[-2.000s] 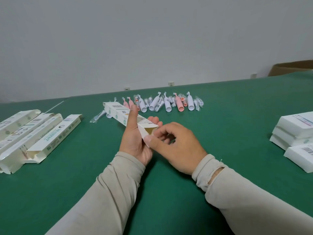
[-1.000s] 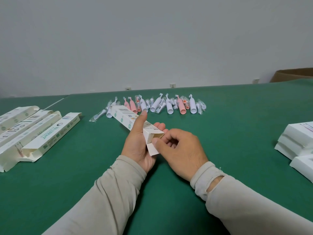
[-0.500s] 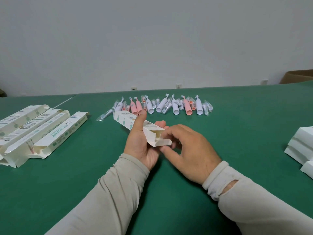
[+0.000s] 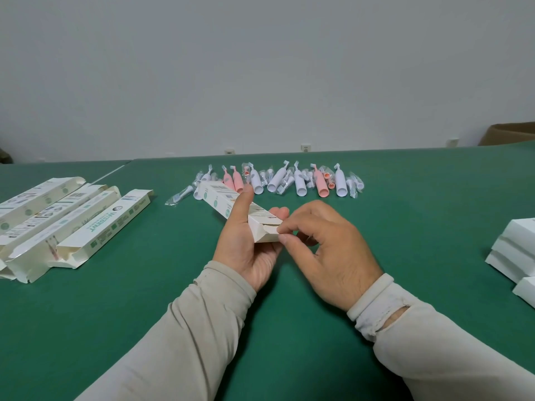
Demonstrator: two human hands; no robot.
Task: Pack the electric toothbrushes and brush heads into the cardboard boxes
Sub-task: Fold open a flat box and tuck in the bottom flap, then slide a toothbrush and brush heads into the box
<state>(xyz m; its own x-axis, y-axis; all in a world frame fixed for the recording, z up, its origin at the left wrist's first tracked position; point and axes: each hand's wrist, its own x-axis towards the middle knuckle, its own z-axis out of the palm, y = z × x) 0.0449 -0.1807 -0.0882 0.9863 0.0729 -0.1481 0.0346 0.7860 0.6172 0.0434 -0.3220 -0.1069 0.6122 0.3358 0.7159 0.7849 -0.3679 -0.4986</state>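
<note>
The left hand [image 4: 246, 244] grips a long white toothbrush box [image 4: 231, 208] above the green tabletop [image 4: 144, 285], thumb laid along its side. The right hand [image 4: 324, 247] pinches the end flap [image 4: 270, 231] at the near end. If that flap gets forced at an angle, I'd expect the thin card to crease or tear instead of tucking in. Half a second ago the flap stuck out flat toward the right hand; now it is folded against the opening. The toothbrushes [image 4: 278, 180] lie in a row beyond, unpacked.
</note>
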